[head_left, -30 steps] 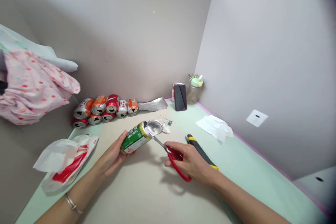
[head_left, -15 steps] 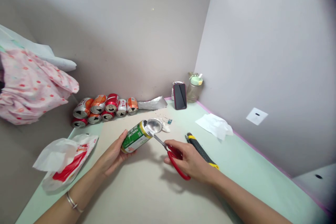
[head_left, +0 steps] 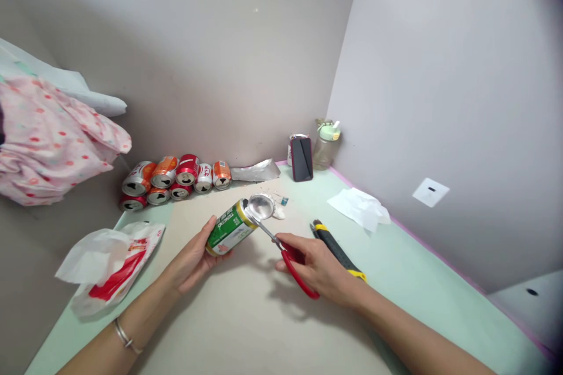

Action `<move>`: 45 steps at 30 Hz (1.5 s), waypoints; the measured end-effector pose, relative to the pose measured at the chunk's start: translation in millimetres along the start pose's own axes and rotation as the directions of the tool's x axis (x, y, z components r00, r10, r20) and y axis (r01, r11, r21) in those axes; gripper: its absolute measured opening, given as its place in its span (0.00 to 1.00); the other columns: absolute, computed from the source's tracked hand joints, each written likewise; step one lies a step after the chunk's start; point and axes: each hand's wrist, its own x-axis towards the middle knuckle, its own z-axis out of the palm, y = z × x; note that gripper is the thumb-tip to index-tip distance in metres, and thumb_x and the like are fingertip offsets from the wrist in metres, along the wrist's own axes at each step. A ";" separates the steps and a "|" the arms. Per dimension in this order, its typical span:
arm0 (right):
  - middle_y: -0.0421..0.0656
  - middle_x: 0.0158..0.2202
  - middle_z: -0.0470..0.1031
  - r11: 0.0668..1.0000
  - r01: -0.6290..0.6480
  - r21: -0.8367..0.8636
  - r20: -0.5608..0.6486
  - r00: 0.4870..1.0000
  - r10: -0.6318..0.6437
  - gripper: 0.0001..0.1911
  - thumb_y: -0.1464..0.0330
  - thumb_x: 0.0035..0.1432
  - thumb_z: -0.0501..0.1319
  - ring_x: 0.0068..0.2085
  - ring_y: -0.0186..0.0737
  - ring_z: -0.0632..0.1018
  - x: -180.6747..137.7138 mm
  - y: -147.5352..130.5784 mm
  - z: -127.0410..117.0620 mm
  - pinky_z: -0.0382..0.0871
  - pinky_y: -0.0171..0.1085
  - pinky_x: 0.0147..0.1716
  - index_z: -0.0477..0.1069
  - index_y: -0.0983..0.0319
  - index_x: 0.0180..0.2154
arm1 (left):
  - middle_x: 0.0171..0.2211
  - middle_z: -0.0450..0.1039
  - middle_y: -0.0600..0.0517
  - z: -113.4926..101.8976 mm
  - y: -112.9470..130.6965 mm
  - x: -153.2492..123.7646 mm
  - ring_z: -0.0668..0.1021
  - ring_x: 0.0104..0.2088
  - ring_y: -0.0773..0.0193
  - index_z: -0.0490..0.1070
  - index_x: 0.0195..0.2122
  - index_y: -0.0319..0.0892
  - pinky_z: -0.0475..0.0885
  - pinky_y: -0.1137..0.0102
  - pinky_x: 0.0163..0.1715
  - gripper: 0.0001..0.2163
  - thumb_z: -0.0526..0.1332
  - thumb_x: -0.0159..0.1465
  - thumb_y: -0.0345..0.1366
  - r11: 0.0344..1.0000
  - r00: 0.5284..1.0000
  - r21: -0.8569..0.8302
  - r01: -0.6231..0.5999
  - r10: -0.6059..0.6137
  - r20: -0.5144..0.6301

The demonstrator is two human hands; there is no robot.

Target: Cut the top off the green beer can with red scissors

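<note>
Right now your left hand (head_left: 196, 261) is wrapped around the green can (head_left: 231, 233) — it lies tilted near the middle of the frame, its top end pointing up and to the right. Your right hand (head_left: 314, 263), right of centre, grips the scissors (head_left: 302, 280) by their red handles, and the blades meet the can's rim, where the round silver lid (head_left: 263, 207) sticks out. Just right of your right hand lies the yellow and black cutter (head_left: 336, 249). In the middle left of the frame you have stacked cans (head_left: 187, 170) — beside them, a strip of metal (head_left: 257, 171). A phone (head_left: 301, 159) leans upright above centre, near a bottle (head_left: 323, 153), and a tissue pack (head_left: 116, 278) sits at lower left
</note>
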 end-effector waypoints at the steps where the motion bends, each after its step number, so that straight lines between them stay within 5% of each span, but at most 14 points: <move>1: 0.37 0.30 0.69 1.000 0.002 0.005 -0.001 1.000 -0.002 0.08 0.61 0.65 0.60 0.30 0.35 0.68 -0.2 0.6 0.0 0.61 0.33 0.31 0.71 0.59 0.39 | 0.45 0.82 0.39 -0.2 0.0 0.4 0.85 0.39 0.53 0.78 0.46 0.37 0.83 0.67 0.32 0.15 0.58 0.70 0.43 1.000 1.000 0.010 -0.002 0.002 0.010; 9: 0.34 0.25 0.60 0.980 -0.116 0.161 0.042 0.993 0.111 0.21 0.50 0.64 0.58 0.25 0.32 0.59 0.9 2.0 -0.6 0.53 0.33 0.23 0.74 0.60 0.43 | 0.42 0.80 0.48 -5.5 -1.2 1.5 0.81 0.37 0.59 0.77 0.44 0.42 0.80 0.69 0.34 0.14 0.66 0.63 0.46 0.973 0.981 0.119 -0.196 0.195 0.015; 15: 0.31 0.19 0.54 0.920 -0.246 0.304 0.150 0.966 0.209 0.22 0.49 0.64 0.58 0.19 0.30 0.60 0.1 -6.8 -2.7 0.50 0.31 0.17 0.71 0.62 0.44 | 0.30 0.77 0.54 -4.5 -3.3 -1.5 0.77 0.28 0.65 0.74 0.39 0.42 0.73 0.76 0.28 0.20 0.68 0.57 0.54 0.913 0.947 0.273 -0.302 0.321 -0.026; 20: 0.29 0.15 0.55 0.874 -0.285 0.392 0.217 0.953 0.213 0.22 0.48 0.63 0.58 0.15 0.28 0.60 0.1 -3.7 -4.5 0.50 0.29 0.14 0.71 0.62 0.39 | 0.30 0.75 0.56 -2.4 0.9 -6.9 0.76 0.29 0.64 0.72 0.40 0.45 0.69 0.76 0.30 0.19 0.71 0.55 0.50 0.835 0.894 0.404 -0.374 0.441 -0.082; 24: 0.29 0.15 0.56 0.844 -0.316 0.434 0.258 0.941 0.220 0.23 0.48 0.64 0.58 0.14 0.27 0.61 0.7 4.5 -5.0 0.51 0.27 0.13 0.71 0.63 0.40 | 0.39 0.74 0.54 -8.7 1.9 -8.2 0.76 0.37 0.60 0.71 0.46 0.47 0.70 0.73 0.36 0.20 0.73 0.55 0.42 0.589 0.737 0.629 -0.507 0.674 -0.038; 27: 0.29 0.16 0.56 0.843 -0.324 0.429 0.264 0.938 0.226 0.24 0.47 0.61 0.61 0.14 0.26 0.61 2.9 7.7 -4.9 0.52 0.26 0.12 0.68 0.62 0.34 | 0.47 0.70 0.49 -17.9 -1.1 -2.7 0.74 0.47 0.53 0.69 0.51 0.47 0.69 0.63 0.49 0.21 0.71 0.58 0.40 0.198 0.483 0.737 -0.647 0.853 0.195; 30: 0.29 0.15 0.56 0.853 -0.311 0.419 0.256 0.942 0.218 0.25 0.45 0.60 0.61 0.14 0.26 0.60 5.5 9.3 -5.2 0.52 0.26 0.12 0.66 0.61 0.32 | 0.51 0.67 0.47 -23.8 -3.9 3.4 0.71 0.54 0.49 0.66 0.55 0.48 0.67 0.54 0.56 0.26 0.72 0.57 0.37 -0.115 0.254 0.702 -0.703 0.881 0.399; 32: 0.29 0.14 0.56 0.856 -0.285 0.431 0.247 0.950 0.192 0.24 0.46 0.61 0.61 0.14 0.26 0.60 6.3 10.7 -5.8 0.54 0.26 0.13 0.69 0.62 0.35 | 0.53 0.66 0.46 -24.6 -4.6 5.4 0.71 0.56 0.49 0.63 0.57 0.48 0.66 0.52 0.58 0.28 0.72 0.58 0.35 -0.123 0.238 0.684 -0.719 0.881 0.408; 36: 0.29 0.16 0.57 0.835 -0.268 0.481 0.252 0.954 0.161 0.24 0.46 0.62 0.60 0.15 0.27 0.61 5.3 11.8 -6.8 0.63 0.28 0.18 0.70 0.61 0.41 | 0.55 0.66 0.44 -23.2 -3.4 5.4 0.72 0.57 0.49 0.61 0.58 0.47 0.67 0.49 0.59 0.28 0.71 0.59 0.34 0.025 0.306 0.688 -0.725 0.907 0.289; 42: 0.33 0.23 0.62 0.839 -0.181 0.514 0.250 0.967 0.056 0.24 0.46 0.65 0.56 0.21 0.30 0.66 0.6 6.7 -8.6 0.73 0.35 0.31 0.68 0.61 0.44 | 0.56 0.66 0.44 -21.4 -0.9 0.7 0.72 0.58 0.47 0.62 0.59 0.47 0.66 0.47 0.61 0.33 0.73 0.55 0.29 -0.152 0.166 0.642 -0.752 0.898 0.408; 45: 0.34 0.26 0.63 0.821 -0.184 0.540 0.280 0.960 0.030 0.25 0.46 0.67 0.53 0.24 0.30 0.65 -0.5 5.8 -10.7 0.73 0.36 0.34 0.68 0.61 0.46 | 0.57 0.66 0.43 -21.1 -1.2 -1.6 0.72 0.58 0.47 0.62 0.60 0.47 0.67 0.47 0.60 0.34 0.74 0.55 0.28 -0.196 0.133 0.637 -0.745 0.893 0.431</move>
